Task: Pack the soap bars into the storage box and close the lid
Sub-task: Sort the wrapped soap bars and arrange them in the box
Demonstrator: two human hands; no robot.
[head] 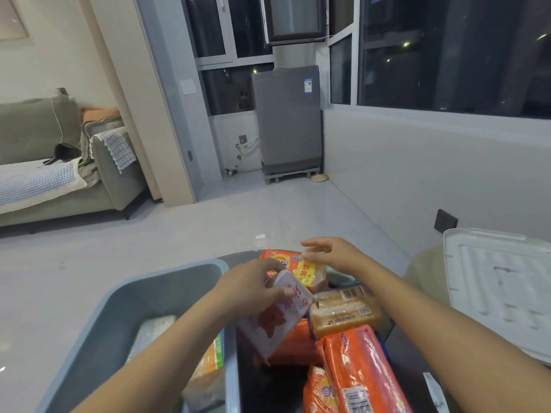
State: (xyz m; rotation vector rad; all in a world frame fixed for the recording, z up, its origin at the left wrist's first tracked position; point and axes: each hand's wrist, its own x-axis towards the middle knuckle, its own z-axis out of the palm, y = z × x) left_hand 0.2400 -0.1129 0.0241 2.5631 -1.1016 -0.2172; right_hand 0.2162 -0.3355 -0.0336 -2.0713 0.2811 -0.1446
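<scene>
storage box [167,281]: matt grey plastic | soap bars [354,374]: glossy film wrap | lid [501,290]: white plastic

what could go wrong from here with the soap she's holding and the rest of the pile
1. The left hand pinches the white-and-pink soap pack only at its top end, tilted; it may slip before reaching the grey box.
2. The right hand reaches over the stacked orange packs; a nudge could topple them.
3. The lid leans off to the right, possibly unsteadily.
</scene>
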